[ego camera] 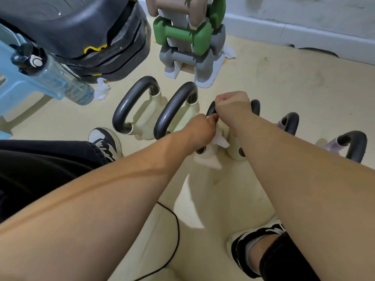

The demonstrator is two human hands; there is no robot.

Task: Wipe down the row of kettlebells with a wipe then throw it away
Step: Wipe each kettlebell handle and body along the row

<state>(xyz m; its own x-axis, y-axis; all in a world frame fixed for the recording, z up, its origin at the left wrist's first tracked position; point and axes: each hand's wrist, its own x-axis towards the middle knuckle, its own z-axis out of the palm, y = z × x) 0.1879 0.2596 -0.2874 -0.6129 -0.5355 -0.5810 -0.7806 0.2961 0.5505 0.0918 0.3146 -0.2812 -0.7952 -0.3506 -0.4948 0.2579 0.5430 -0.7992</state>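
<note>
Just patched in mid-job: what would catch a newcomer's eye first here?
Both hands meet mid-frame on a cream kettlebell in the floor row: the right hand grips its black handle while the left hand holds a white wipe against it. Behind the row stands a rack of green and grey dumbbells, and a clear water bottle sits at far left.

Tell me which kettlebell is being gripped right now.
The third kettlebell from the left: the right hand grips its handle, the left hand holds the wipe against it.
</note>
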